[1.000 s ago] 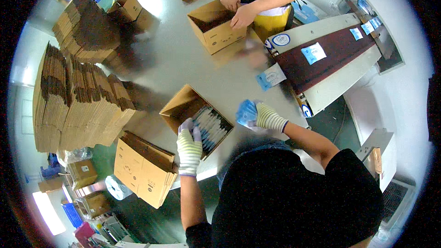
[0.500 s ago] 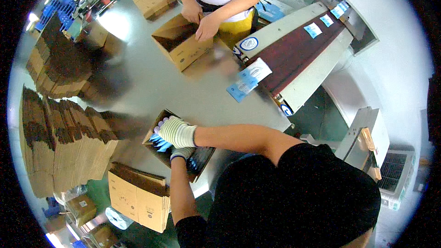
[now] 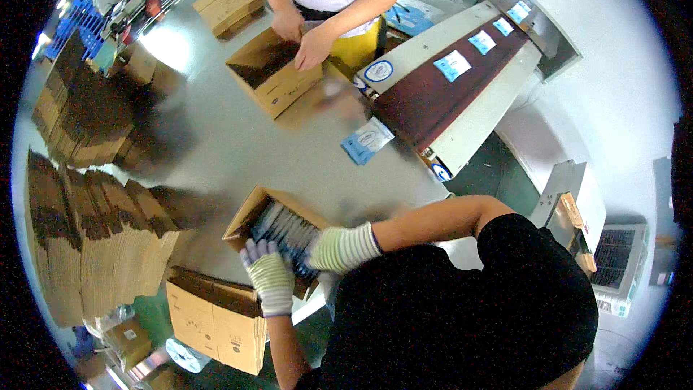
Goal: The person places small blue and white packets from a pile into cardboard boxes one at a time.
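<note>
An open cardboard box (image 3: 290, 202) stands on the metal table in front of me. A row of thin blue packets (image 3: 278, 230), slightly blurred, fills its inside. My left hand (image 3: 271, 280), in a striped knit glove, rests at the box's near left side with its fingers spread, touching the edge by the packets. At the box's right side is my right hand (image 3: 343, 248), gloved too, reaching over the packets; its fingertips are blurred and partly hidden. Blue and white packets (image 3: 367, 141) lie together on the table below the conveyor's end.
A conveyor (image 3: 440, 90) with a dark red belt carries several packets. Across the table, a co-worker's hands (image 3: 312, 45) hold another open box (image 3: 278, 90). Stacks of flattened cartons (image 3: 108, 267) stand at left. Folded cartons (image 3: 216, 318) stand beside my left arm.
My hands have parted: the left drew back to the box's near side, the right moved rightward, uncovering the packet row. More packets now ride the belt; those at its end slid onto the table.
</note>
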Motion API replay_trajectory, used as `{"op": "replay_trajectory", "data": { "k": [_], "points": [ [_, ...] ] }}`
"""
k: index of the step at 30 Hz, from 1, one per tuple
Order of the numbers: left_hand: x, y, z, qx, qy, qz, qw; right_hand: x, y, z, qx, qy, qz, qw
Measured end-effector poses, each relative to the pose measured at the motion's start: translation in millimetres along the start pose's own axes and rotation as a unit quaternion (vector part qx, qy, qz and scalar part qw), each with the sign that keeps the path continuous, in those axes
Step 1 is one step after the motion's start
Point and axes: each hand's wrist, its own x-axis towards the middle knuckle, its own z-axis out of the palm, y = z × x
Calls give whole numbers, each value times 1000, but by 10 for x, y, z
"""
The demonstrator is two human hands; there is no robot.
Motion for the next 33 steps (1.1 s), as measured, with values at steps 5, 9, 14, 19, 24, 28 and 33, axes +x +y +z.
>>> {"op": "replay_trajectory", "data": {
  "k": [5,9,14,19,24,28,33],
  "points": [
    [37,-106,-69,-97,143,-34,984,18,-68,650,-23,-9,49,998],
    [-129,-350,-127,-89,160,-99,978,218,16,613,-16,97,66,993],
    [-911,-986,289,-46,20,-266,963,1289,805,-45,-51,177,80,980],
    [-1559,-1136,623,129,-174,-354,910,2764,1549,-1019,-323,405,214,828],
    [-1823,-940,793,29,-267,-382,884,2028,1133,-928,-190,227,81,952],
    [-1877,-980,915,-25,-257,-356,898,907,1023,260,-108,45,112,987],
    [-1878,-1077,1131,19,-211,-350,913,-76,788,846,5,-30,175,984]
  ]
}}
